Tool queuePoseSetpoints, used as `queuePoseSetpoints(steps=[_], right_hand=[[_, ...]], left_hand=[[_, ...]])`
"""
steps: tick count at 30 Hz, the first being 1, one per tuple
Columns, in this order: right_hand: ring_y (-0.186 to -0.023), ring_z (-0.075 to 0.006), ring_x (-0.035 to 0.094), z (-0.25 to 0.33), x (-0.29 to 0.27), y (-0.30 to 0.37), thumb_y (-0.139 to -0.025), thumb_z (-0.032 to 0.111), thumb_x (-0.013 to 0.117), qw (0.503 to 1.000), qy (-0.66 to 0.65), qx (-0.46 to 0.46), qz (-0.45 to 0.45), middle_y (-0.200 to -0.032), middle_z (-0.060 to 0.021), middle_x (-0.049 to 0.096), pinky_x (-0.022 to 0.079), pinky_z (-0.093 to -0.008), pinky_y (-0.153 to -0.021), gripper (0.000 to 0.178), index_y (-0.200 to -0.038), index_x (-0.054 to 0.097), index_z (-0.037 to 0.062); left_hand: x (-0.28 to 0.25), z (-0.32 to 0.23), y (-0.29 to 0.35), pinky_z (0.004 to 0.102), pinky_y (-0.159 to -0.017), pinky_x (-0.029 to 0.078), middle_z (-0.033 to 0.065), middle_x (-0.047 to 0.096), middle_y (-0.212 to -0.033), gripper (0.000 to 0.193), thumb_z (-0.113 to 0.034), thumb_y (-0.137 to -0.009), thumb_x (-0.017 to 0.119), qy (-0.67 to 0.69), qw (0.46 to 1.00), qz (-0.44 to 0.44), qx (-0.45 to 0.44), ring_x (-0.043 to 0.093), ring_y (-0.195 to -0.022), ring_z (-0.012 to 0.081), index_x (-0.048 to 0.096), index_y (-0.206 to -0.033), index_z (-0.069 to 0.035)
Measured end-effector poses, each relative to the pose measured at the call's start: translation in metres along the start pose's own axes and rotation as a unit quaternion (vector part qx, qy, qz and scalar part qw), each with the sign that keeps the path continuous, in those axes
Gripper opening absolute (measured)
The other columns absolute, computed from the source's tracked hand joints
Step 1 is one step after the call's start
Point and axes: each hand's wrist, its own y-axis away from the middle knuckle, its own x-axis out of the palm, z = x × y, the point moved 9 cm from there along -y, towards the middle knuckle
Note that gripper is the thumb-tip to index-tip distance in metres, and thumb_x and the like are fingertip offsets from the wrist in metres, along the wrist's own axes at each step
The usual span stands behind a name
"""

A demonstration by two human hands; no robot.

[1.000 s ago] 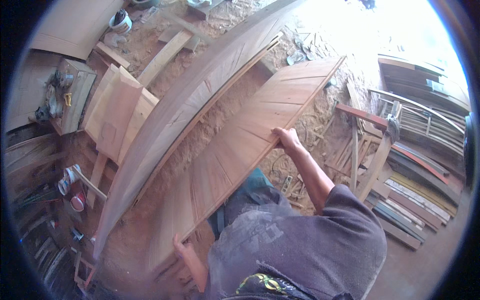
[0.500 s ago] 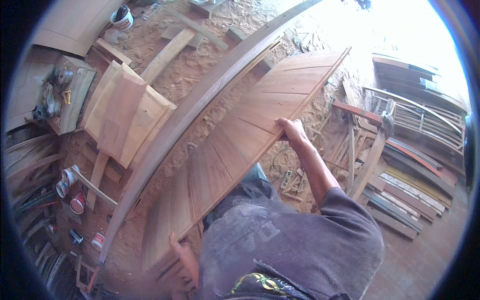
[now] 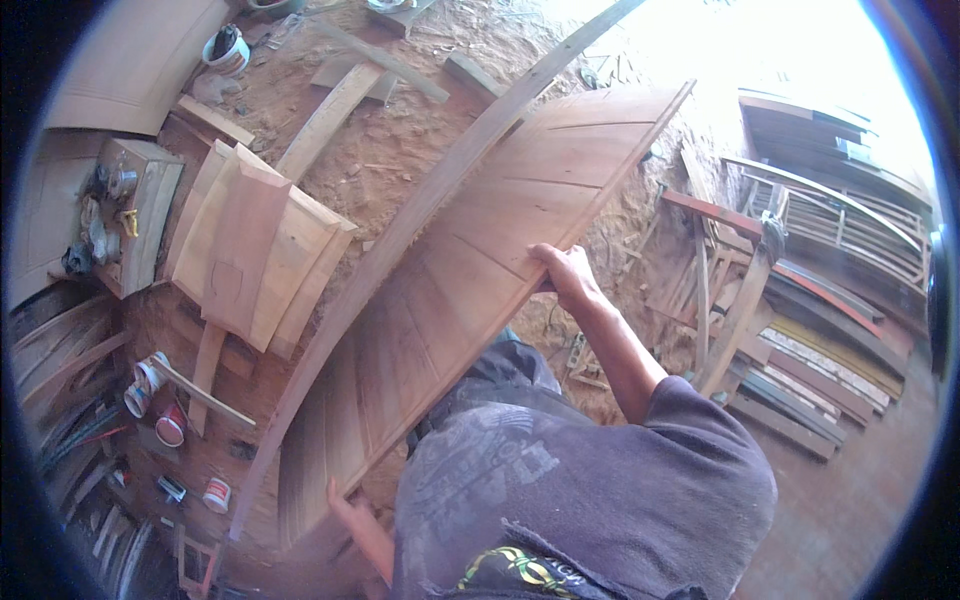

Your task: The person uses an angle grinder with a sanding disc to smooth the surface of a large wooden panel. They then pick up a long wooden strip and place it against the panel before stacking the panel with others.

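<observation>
Head view: a long, narrow timber sweeps from upper right to lower left, overlapping the far side of the plank panel; whether they touch cannot be told. Dusty floor spreads at lower right. The panel slants across the centre, beyond the person's torso. Near the middle, the right hand clamps its near edge; at lower left, the left hand grips the same edge, fingers partly hidden.
</observation>
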Motion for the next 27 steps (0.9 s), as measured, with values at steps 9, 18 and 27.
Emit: queuePoseSetpoints(steps=[9, 18, 27], right_hand=[[-0.081, -0.0339, 0.075, 0.014, 0.017, -0.017, -0.086, 0.023, 0.072, 0.999, 0.034, 0.001, -0.018, -0.095, -0.0252, 0.073, 0.065, -0.0439, -0.074, 0.046, -0.110, 0.065, -0.0165], [-0.078, -0.0343, 0.076, 0.019, 0.024, -0.032, -0.084, 0.023, 0.071, 0.999, 0.026, 0.004, -0.023, -0.087, -0.0244, 0.074, 0.063, -0.0414, -0.072, 0.039, -0.097, 0.070, -0.0142], [-0.073, -0.0322, 0.075, 0.019, 0.020, -0.046, -0.083, 0.022, 0.069, 0.998, 0.046, -0.006, -0.030, -0.084, -0.0227, 0.074, 0.063, -0.0402, -0.066, 0.038, -0.097, 0.071, -0.0141]], left_hand=[[0.019, -0.018, -0.013, 0.0404, -0.102, 0.051, 0.0178, 0.055, -0.134, 0.044, -0.005, -0.094, 0.065, 0.105, 0.990, 0.026, -0.086, 0.058, -0.119, 0.0325, 0.053, -0.136, -0.001], [0.035, -0.031, -0.012, 0.0436, -0.111, 0.046, 0.0220, 0.049, -0.136, 0.052, 0.011, -0.097, 0.055, 0.086, 0.993, 0.067, -0.050, 0.055, -0.124, 0.0307, 0.040, -0.145, -0.001], [0.039, -0.032, -0.015, 0.0416, -0.112, 0.044, 0.0231, 0.050, -0.134, 0.054, 0.013, -0.094, 0.054, 0.009, 0.989, 0.143, 0.046, 0.053, -0.124, 0.0282, 0.040, -0.145, 0.000]])
